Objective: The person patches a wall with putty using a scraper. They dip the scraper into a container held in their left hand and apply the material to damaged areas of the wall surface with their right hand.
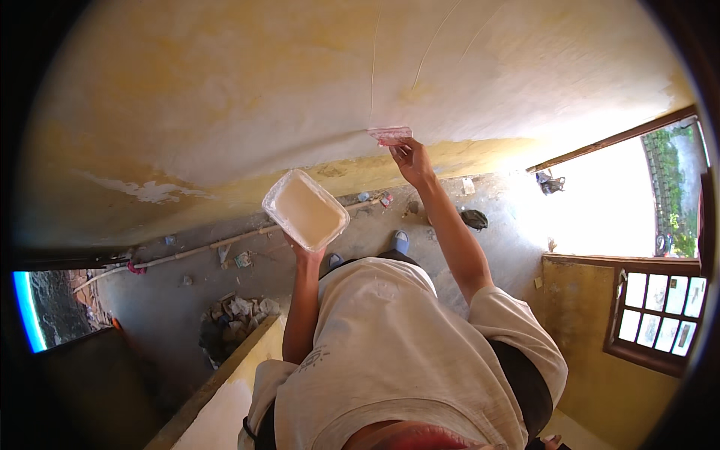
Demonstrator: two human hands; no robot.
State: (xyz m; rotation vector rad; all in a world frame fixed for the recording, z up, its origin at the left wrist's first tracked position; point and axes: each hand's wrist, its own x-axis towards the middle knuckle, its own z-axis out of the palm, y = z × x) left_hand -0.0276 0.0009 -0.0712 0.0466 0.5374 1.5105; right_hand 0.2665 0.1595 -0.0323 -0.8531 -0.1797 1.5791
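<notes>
My left hand holds up a whitish rectangular plastic tub from underneath, its fingers mostly hidden by it. Smooth cream-coloured paste fills the inside, and smears coat the rim. Up ahead, my right hand grips a flat pink scraper between thumb and fingers. The scraper's edge lies at the wall, which carries patchy white coating over yellow paint. Several thin curved lines run up the wall above the scraper.
A long pole lies on the littered grey floor along the wall's foot. Crumpled rubbish is heaped beside a low wall at left. A dark bundle lies right of my feet. A bright doorway and a paned window are at right.
</notes>
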